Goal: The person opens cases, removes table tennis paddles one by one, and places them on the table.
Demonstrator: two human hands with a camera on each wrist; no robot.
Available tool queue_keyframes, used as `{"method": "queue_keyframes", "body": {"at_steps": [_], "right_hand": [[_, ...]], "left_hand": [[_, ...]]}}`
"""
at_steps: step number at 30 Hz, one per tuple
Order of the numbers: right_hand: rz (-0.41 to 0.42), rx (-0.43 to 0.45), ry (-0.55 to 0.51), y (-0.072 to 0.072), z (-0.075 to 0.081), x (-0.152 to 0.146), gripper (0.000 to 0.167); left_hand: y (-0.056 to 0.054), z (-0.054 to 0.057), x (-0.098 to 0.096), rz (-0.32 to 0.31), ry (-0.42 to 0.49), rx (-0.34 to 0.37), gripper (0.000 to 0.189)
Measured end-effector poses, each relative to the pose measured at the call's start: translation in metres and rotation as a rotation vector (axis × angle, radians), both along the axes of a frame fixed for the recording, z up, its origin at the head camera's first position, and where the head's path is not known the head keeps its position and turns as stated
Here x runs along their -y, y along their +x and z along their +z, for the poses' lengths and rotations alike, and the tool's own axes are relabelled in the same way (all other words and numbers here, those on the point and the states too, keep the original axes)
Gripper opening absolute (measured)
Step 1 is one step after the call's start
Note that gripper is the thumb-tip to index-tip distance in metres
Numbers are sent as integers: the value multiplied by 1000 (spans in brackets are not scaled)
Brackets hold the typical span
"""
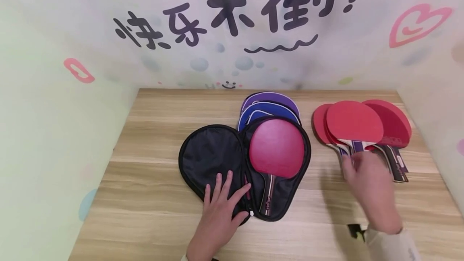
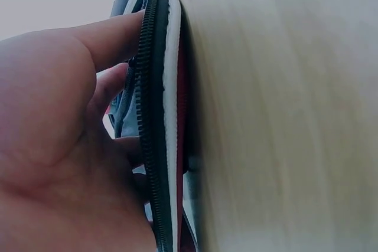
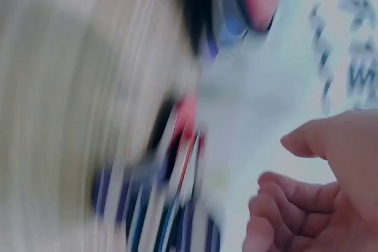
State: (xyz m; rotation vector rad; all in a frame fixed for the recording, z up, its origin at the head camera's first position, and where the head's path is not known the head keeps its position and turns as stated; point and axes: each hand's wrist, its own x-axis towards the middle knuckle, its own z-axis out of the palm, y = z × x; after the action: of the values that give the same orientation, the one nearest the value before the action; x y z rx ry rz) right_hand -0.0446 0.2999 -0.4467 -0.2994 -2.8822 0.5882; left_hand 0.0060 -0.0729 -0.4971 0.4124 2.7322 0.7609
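A black zip paddle case (image 1: 206,152) lies unfolded on the table. In its right half rests a table tennis paddle (image 1: 277,144), red face up, its dark handle toward me. My left hand (image 1: 219,216) rests with spread fingers on the case's left flap, by the fold; in the left wrist view, the thumb lies over the zipper edge (image 2: 147,98). Blurred, my right hand (image 1: 375,188) hovers by the handles of several overlapping red paddles (image 1: 355,120) at the right. Its fingers are loosely curled in the right wrist view, thumb apart, nothing between them.
Behind the open case, purple (image 1: 288,100) and blue cases (image 1: 266,108) are stacked, partly hidden by it. A printed wall (image 1: 232,67) bounds the wooden table (image 1: 156,108) at the back, with walls at both sides. A small dark patch (image 1: 357,230) shows beside the right sleeve.
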Motion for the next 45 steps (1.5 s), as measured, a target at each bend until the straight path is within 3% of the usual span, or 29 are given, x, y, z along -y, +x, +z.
{"method": "queue_keyframes", "body": {"at_steps": [5, 7, 10, 17, 19, 24, 28, 33, 39, 43, 45], "right_hand": [[257, -235, -21, 21, -12, 76, 18], [310, -265, -28, 27, -18, 99, 16], [341, -225, -42, 35, -26, 125, 19], [299, 52, -42, 48, -33, 158, 38], [287, 82, -7, 49, -38, 164, 45], [271, -43, 105, 53, -57, 172, 55], [266, -86, 120, 54, -63, 173, 53], [240, 17, 6, 55, -55, 169, 42], [171, 146, -143, 60, -32, 153, 26], [124, 131, -182, 66, -17, 136, 16], [93, 84, -205, 68, -10, 129, 25]], "left_hand": [[1, 2, 2, 7, -6, -5, 67], [0, 2, 1, 5, -5, -7, 67], [0, 1, 1, 0, -4, -8, 67], [1, 0, 0, -11, -11, -20, 68], [1, 0, 0, -13, -10, -24, 68], [1, 0, 0, -16, -14, -22, 68], [0, -1, 0, -16, -19, -20, 68], [0, -2, 0, -15, -13, -18, 68], [0, -1, 0, -11, -5, 10, 68], [-2, -1, 1, -7, 5, 26, 68], [-2, -1, 1, -7, 9, 29, 68]]}}
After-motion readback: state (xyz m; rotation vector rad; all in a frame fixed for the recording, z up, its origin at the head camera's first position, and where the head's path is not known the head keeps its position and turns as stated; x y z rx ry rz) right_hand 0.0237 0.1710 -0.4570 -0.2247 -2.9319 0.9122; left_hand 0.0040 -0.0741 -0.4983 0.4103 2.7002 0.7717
